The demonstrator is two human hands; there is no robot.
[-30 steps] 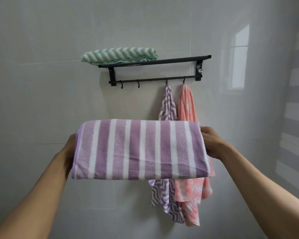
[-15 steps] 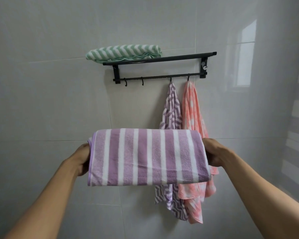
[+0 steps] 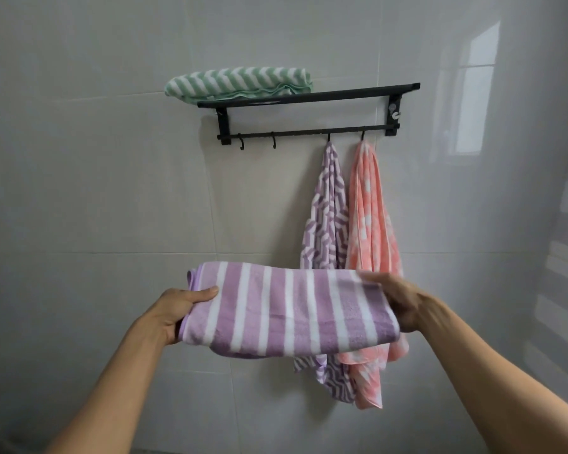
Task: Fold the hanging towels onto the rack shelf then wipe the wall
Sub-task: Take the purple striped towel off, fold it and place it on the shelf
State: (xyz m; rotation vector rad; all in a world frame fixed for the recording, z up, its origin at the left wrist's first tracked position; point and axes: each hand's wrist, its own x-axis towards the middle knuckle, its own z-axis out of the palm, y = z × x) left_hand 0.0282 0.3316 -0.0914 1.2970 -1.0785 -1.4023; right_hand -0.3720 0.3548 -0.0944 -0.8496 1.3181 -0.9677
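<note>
Both hands gripping one folded striped towel (image 3: 289, 309).
Left hand (image 3: 177, 309) and right hand (image 3: 404, 306) are pinching its ends; two towels are hanging, one green towel (image 3: 236, 83) sitting on black rack (image 3: 309, 96), grey tiled wall (image 3: 112, 198).

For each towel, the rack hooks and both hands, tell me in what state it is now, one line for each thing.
Striped purple towel: folded, held flat in the air by both hands.
Green towel: folded, lying on the rack shelf.
Purple zigzag towel: unfolded, hanging from a hook.
Pink towel: unfolded, hanging from a hook.
Two left hooks: bare.
Left hand: grips the striped towel's left end.
Right hand: grips its right end.
</note>
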